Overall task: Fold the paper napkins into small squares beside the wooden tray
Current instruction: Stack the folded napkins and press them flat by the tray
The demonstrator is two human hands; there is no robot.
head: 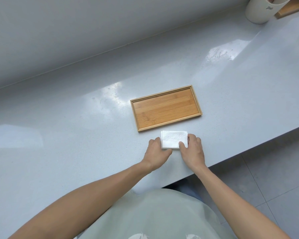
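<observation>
A white paper napkin stack (pixel 173 138), folded into a small rectangle, lies flat on the grey counter just in front of the wooden tray (pixel 166 96). The tray holds nothing. My left hand (pixel 156 152) touches the napkin's left edge with its fingertips. My right hand (pixel 192 151) rests on the right edge, thumb pressing on top near the front right corner and fingers curled around the side. Several layers show at the napkin's front edge.
The grey counter (pixel 76 135) runs left to right, its front edge close to my right wrist. A white cylindrical container (pixel 261 9) and another wooden piece (pixel 290 8) stand at the far right back. A pale wall rises behind the counter.
</observation>
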